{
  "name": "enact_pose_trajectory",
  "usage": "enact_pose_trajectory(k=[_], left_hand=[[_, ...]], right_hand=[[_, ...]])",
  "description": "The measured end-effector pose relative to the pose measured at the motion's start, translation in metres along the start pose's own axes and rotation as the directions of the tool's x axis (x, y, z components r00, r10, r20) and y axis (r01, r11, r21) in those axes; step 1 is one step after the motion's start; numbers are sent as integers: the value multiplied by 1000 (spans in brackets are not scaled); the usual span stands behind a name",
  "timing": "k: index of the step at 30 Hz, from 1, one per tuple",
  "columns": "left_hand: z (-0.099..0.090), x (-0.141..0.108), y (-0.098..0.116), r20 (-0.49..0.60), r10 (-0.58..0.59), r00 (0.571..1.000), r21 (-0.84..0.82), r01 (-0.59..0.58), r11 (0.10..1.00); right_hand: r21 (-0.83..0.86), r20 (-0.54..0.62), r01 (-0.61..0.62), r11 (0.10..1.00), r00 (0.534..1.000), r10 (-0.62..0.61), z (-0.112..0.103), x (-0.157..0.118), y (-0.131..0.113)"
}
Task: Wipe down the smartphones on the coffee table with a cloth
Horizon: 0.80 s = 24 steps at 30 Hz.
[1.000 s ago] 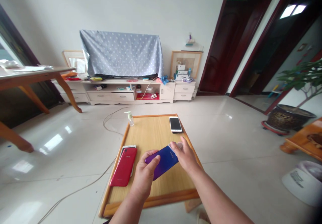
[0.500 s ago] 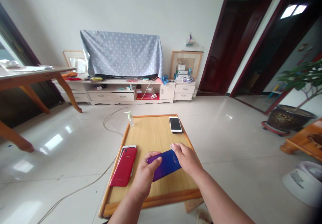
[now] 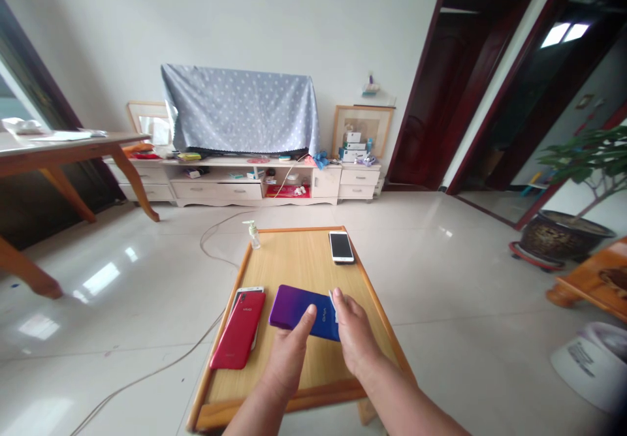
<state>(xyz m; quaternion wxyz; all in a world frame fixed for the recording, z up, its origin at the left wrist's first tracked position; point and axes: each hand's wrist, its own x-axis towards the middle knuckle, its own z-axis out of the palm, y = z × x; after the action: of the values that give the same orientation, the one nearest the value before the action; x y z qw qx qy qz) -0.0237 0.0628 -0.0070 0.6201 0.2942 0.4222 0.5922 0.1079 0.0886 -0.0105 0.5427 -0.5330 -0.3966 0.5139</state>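
A vivo smartphone (image 3: 301,307) with a purple-to-blue back lies across my hands above the small table. My left hand (image 3: 289,354) grips its near edge, thumb on the back and the other fingers hidden underneath. At the phone's right end, my right hand (image 3: 356,331) is closed, with a small white piece (image 3: 333,300) showing between fingers and phone; its kind is too small to tell. A red vivo phone (image 3: 240,331) lies back up on a white phone (image 3: 253,289) at the table's left. Another white phone (image 3: 341,247), dark screen up, rests at the far right corner.
A clear pump bottle (image 3: 253,235) stands at the far left corner of the small wooden table (image 3: 289,253). A cable (image 3: 161,364) runs over the floor at left. Beyond are a low white cabinet (image 3: 215,190) and a potted plant (image 3: 563,240) on the right.
The blue-purple phone has turned clockwise, its left end swinging up and away. My left hand has shifted from its left end to the near edge. My right hand has moved slightly down.
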Motion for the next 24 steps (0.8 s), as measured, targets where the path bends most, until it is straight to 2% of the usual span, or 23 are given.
enact_pose_trajectory(k=[2,3,6,8,11,12,14,18,20,21,24], left_hand=[[-1,0,-2,-37,17,999,36,-16,999],[-3,0,-1,-28,27,999,62,-25,998],[-5,-1,4,55,41,998,151,-49,987],[-5,-4,6,118,42,992,202,-66,977],[0,-9,4,215,36,976,259,-92,962],[2,-10,3,245,32,969,273,-101,957],[7,-13,2,295,34,955,290,-123,949],[14,-17,5,381,62,922,293,-185,938],[16,-18,6,424,78,902,300,-221,928],[16,-19,5,440,79,895,313,-235,920],[15,-20,0,442,65,895,385,-255,887]], right_hand=[[-207,51,95,974,995,-86,2,-5,-1],[-324,78,172,930,985,-155,2,-7,-3],[-582,202,413,700,908,-367,-4,-4,-11],[-648,278,460,607,885,-373,-9,2,-16],[-661,325,407,630,913,-248,-16,8,-22],[-647,345,410,643,909,-233,-17,7,-24],[-609,395,470,639,878,-270,-16,2,-27],[-566,491,611,554,789,-369,-10,-14,-33],[-547,514,637,544,768,-383,-10,-16,-35],[-535,506,627,566,775,-379,-10,-15,-36],[-497,432,528,688,839,-331,-12,-11,-38]])
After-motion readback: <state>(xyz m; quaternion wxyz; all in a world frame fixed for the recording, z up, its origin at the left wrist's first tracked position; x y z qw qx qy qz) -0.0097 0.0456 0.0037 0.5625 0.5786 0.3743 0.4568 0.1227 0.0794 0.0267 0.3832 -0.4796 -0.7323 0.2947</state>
